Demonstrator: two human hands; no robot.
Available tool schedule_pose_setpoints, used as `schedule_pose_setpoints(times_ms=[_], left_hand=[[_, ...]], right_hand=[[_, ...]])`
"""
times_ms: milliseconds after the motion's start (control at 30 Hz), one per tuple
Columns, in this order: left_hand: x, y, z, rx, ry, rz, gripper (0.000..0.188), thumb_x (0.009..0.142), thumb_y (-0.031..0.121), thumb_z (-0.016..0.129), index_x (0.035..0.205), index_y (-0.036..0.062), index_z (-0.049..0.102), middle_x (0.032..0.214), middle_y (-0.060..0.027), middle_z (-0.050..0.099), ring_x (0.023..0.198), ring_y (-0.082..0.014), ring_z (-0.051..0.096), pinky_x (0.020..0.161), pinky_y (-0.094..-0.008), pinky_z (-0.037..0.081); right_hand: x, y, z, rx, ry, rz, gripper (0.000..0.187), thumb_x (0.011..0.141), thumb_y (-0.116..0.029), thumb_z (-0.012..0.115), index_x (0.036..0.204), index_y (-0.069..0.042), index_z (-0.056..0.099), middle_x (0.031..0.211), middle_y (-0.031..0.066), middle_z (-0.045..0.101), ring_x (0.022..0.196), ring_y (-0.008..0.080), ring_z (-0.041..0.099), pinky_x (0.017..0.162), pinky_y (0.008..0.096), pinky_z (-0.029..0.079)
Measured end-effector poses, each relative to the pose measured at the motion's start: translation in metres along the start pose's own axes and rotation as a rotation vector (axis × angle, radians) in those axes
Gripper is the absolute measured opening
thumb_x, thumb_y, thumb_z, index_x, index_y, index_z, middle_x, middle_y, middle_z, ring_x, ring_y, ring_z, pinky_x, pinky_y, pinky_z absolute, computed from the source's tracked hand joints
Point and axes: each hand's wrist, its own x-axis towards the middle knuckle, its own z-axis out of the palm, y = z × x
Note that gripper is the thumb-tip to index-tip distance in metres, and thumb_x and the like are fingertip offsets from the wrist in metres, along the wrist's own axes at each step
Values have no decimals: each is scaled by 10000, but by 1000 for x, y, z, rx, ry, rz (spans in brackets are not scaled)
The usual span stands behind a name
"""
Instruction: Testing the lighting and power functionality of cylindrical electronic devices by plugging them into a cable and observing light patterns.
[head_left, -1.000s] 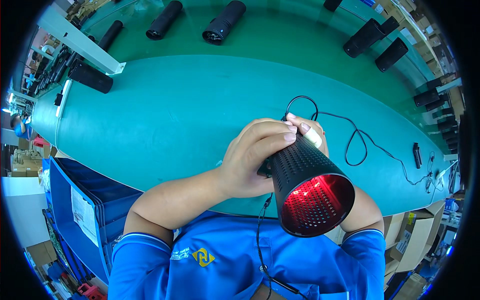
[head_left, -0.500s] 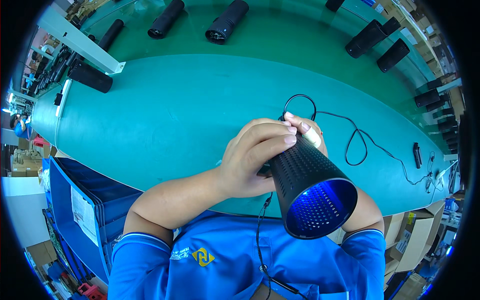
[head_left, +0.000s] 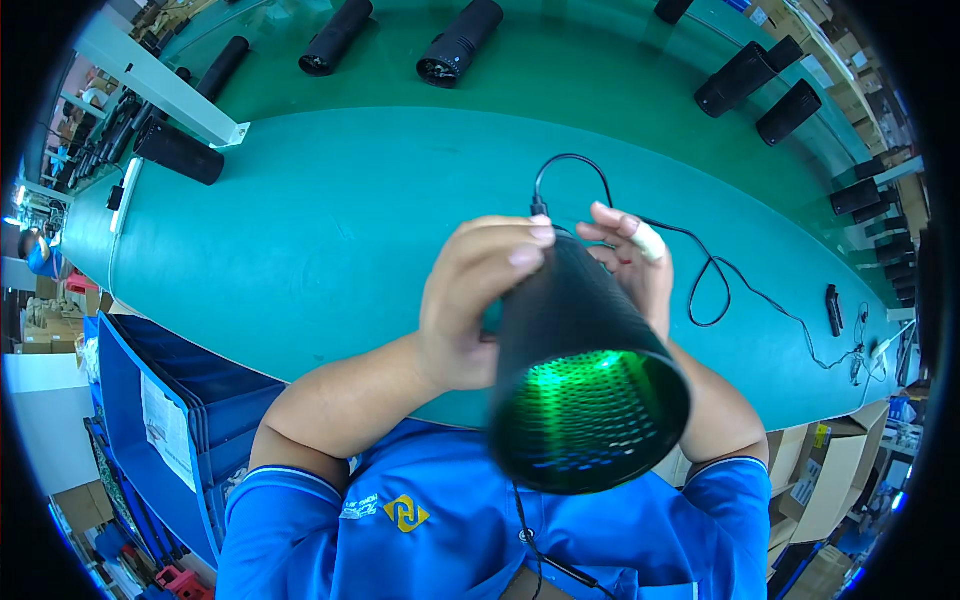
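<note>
A black perforated cylinder [head_left: 575,300] is held up over the near edge of the bench, its wide open end tilted toward me and glowing green inside. My left hand [head_left: 478,290] grips its left side, fingers over the far upper end. On the other side, my right hand [head_left: 637,262] has its fingers apart beside the cylinder, with a pale wrap on one finger; whether it touches is hard to tell. A black cable [head_left: 575,158] is plugged in at the far end of the cylinder and loops away over the bench to the right.
The green bench [head_left: 300,240] spans the view. Black cylinders [head_left: 460,45] lie along its far side, more at the right [head_left: 788,112] and left [head_left: 180,152]. A small black handheld object [head_left: 834,310] lies right. Blue bins [head_left: 160,430] stand left, a cardboard box [head_left: 835,480] lower right.
The light inside went from blue to green. The cylinder shifted left and turned, blurred by motion. My right hand's fingers have spread off the far end, and the cable plug has come into view.
</note>
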Motion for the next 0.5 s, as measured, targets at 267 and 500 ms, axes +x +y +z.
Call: schedule_pose_setpoints(times_ms=[267, 500], left_hand=[[-5, 2, 8, -274, 83, 23, 447, 763, 87, 692, 1167, 55, 501, 1136, -162, 573, 999, -343, 589, 838, -425, 498], [-5, 1, 15, -317, 2, 107, 463, 755, 119, 709, 1167, 57, 508, 1133, -154, 571, 1002, -325, 587, 856, -417, 493]], right_hand=[[-5, -7, -11, 701, -4, 1036, 312, 874, -133, 616, 1142, 2, 528, 958, 122, 640, 760, 194, 621, 689, 264, 502], [-21, 21, -26, 840, -159, 1143, 243, 844, -45, 630, 1073, 16, 578, 890, 113, 650, 731, 161, 630, 635, 233, 515]])
